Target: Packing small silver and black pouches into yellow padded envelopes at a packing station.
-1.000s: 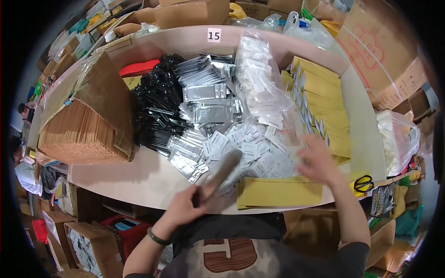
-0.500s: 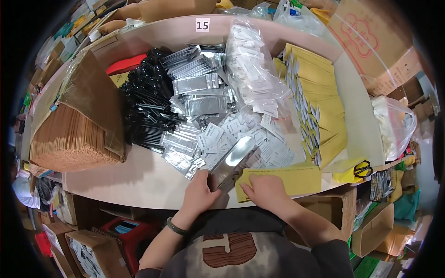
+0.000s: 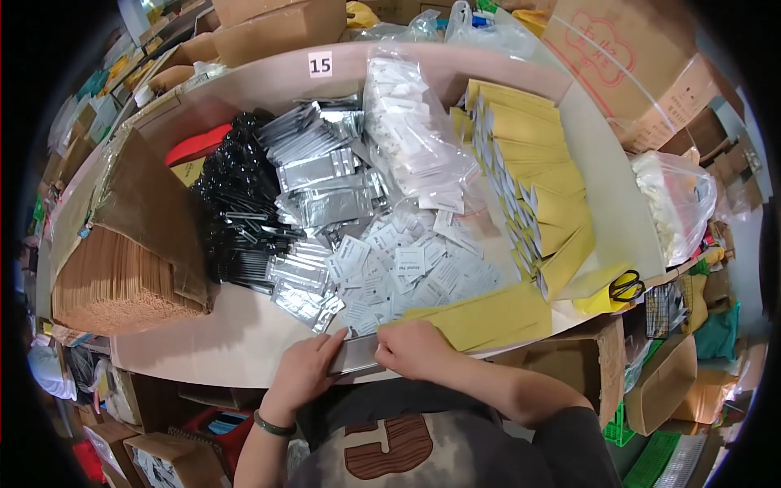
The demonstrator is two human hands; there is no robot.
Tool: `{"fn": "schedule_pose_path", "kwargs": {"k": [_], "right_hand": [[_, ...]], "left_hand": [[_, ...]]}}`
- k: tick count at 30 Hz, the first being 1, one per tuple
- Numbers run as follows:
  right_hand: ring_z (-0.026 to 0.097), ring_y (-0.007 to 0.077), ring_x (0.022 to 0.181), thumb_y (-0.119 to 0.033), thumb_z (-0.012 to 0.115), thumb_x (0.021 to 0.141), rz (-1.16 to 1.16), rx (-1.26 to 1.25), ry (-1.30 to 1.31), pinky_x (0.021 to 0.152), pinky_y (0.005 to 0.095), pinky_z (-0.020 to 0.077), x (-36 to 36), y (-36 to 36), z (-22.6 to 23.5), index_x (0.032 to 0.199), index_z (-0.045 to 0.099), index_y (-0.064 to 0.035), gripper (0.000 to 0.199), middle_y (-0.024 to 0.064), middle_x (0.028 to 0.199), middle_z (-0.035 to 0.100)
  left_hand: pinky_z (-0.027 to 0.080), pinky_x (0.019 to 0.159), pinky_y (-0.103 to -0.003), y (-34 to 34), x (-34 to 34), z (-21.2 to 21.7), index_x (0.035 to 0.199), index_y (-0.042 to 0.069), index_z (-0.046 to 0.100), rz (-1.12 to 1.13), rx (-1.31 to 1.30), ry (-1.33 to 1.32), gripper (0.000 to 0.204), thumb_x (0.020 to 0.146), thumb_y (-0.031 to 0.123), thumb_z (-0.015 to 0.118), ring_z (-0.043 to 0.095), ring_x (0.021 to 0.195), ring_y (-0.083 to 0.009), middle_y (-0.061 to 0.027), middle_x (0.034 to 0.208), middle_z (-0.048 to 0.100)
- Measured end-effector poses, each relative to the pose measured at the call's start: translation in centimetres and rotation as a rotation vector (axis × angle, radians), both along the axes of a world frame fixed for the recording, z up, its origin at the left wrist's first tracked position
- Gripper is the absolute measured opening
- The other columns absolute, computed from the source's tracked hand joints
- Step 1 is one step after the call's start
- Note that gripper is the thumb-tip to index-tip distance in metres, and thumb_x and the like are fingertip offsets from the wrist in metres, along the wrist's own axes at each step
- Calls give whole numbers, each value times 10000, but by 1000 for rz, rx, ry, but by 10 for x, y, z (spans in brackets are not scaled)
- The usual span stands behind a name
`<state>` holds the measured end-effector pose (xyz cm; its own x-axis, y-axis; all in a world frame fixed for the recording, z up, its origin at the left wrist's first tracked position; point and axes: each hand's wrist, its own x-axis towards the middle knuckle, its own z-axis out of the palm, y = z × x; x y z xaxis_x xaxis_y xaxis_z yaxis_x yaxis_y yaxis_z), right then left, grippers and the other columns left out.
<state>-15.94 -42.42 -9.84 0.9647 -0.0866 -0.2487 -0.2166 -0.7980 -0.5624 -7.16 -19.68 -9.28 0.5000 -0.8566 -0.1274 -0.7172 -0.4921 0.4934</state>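
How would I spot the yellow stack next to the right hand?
Find the big pale table, then its near edge. Just right of the person's right hand lies the yellow stack. Unlike the overlapping yellow envelopes farther back, it lies flat along that edge.

Silver packets (image 3: 336, 207) look glossy and foil-like, yellow envelopes (image 3: 498, 317) matt and papery.

Black number (image 3: 325, 66) on white sign (image 3: 320, 63)

Shirt (image 3: 468, 447): charcoal, with pale, cloudy blotches across the front
Sleeve (image 3: 574, 439): short, plain, dark
Chest print (image 3: 400, 450): blocky, brown, wood-grained
Bangle (image 3: 274, 425): dark green, rounded, on the left wrist (image 3: 280, 407)
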Motion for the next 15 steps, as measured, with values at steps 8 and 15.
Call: {"fn": "schedule_pose_path", "kwargs": {"k": [8, 15], "right_hand": [[604, 375, 1078, -198, 690, 805, -279, -414, -205, 873, 451, 502, 34, -179, -34, 1110, 713, -89, 324, 171, 1128, 657], [559, 388, 1172, -113, 648, 836, -112, -45, -296, 996, 471, 453, 49, -82, -7, 960, 692, -21, 160, 234, 1266, 591]], "left_hand": [[431, 1017, -474, 8, -17, -13, 1355, 56, 524, 62, -212, -140, 865, 654, 431, 867, 517, 1205, -401, -177, 1297, 538], [437, 1022, -458, 21, -23, -18, 1343, 61, 533, 210, -254, -74, 746, 722, 336, 842, 522, 1206, -385, -174, 1313, 536]]}}
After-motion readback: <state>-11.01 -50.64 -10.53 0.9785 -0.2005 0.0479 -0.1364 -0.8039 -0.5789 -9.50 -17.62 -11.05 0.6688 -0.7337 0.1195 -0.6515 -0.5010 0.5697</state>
